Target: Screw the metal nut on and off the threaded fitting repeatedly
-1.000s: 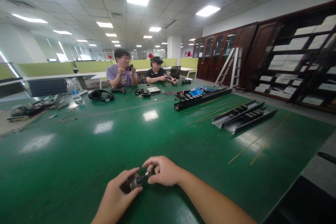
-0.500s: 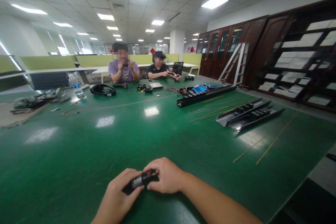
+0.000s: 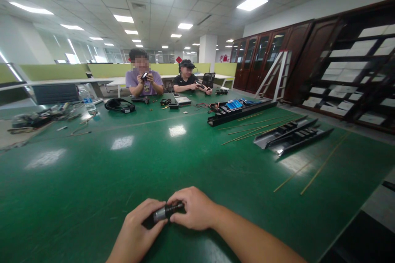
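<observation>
Low in the head view, both hands are closed around a small black-and-silver cylinder (image 3: 161, 213) above the green tabletop. Its exact kind is not clear. My left hand (image 3: 137, 224) grips the left end, where a silver band shows, thumb below and fingers above. My right hand (image 3: 195, 208) pinches the darker, narrower right end between thumb and fingers. Parts of both ends are hidden by the fingers.
Long black metal channels (image 3: 296, 135) and thin yellowish rods (image 3: 291, 181) lie to the right. A black headset (image 3: 119, 107), tangled cables and a plastic bottle (image 3: 84, 96) stand at the back left. Two people (image 3: 143, 78) sit across the green table (image 3: 92, 181).
My right fingers have shifted slightly at the cylinder's end, and the reddish bit seen there is now out of sight. Across the table, the person in purple has tilted a small dark device.
</observation>
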The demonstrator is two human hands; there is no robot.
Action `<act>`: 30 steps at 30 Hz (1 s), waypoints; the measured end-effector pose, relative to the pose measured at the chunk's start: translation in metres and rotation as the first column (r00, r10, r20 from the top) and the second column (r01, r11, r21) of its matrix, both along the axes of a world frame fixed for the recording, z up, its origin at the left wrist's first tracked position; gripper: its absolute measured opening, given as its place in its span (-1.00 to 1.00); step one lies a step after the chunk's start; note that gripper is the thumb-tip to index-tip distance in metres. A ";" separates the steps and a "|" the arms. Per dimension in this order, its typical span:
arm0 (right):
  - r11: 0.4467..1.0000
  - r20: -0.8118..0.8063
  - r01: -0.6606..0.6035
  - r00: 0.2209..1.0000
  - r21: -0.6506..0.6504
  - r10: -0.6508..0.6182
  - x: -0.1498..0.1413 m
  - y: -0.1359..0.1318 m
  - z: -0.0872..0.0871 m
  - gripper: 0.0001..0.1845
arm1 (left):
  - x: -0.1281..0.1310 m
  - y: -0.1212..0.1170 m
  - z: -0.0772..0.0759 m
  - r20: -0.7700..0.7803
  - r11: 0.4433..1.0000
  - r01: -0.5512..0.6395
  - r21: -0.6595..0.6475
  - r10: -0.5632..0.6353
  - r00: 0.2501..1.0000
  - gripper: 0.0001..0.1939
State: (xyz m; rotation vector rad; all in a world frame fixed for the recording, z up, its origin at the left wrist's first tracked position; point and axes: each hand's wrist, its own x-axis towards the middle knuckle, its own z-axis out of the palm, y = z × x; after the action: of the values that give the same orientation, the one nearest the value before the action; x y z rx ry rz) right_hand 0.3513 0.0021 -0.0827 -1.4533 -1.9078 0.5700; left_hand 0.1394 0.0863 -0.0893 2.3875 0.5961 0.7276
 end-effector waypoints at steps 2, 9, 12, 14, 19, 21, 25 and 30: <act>1.000 -0.003 0.005 1.000 -0.003 -0.005 -0.001 0.000 0.000 -0.64 | 0.000 0.000 0.001 0.000 1.000 0.002 -0.004 -0.002 1.000 -0.78; 1.000 -0.008 0.003 1.000 0.028 -0.003 -0.001 0.002 -0.004 -0.66 | 0.003 -0.004 0.003 0.001 1.000 0.030 -0.005 -0.030 1.000 -0.77; 0.999 -0.017 0.000 1.000 0.037 0.001 -0.001 0.003 -0.006 -0.67 | 0.003 -0.006 0.004 0.008 0.999 0.047 0.001 -0.047 0.999 -0.76; 1.000 -0.015 0.001 1.000 0.029 0.000 -0.001 0.002 -0.006 -0.68 | 0.004 -0.007 0.004 0.008 0.999 0.046 0.005 -0.046 0.999 -0.77; 1.000 -0.005 0.029 1.000 -0.004 -0.029 -0.003 0.000 -0.002 -0.77 | 0.005 -0.006 0.004 0.027 0.999 0.031 0.027 -0.031 0.999 -0.79; 1.000 0.008 0.029 1.000 -0.002 -0.029 -0.003 0.000 -0.001 -0.78 | 0.005 -0.006 0.003 0.032 0.999 0.030 0.028 -0.031 0.999 -0.79; 0.999 0.025 0.011 1.000 0.041 -0.012 -0.002 0.001 -0.003 -0.79 | 0.006 -0.007 0.005 0.023 0.999 0.036 0.015 -0.036 0.999 -0.81; 0.997 0.023 0.007 1.000 0.078 -0.009 -0.002 0.001 -0.005 -0.78 | 0.005 -0.008 0.006 0.033 0.999 0.032 0.020 -0.033 0.999 -0.81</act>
State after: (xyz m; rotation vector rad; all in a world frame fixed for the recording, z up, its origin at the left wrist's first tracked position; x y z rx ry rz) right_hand 0.3494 0.0036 -0.0880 -1.4230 -1.9197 0.4715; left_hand 0.1444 0.0787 -0.0836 2.3924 0.5378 0.7608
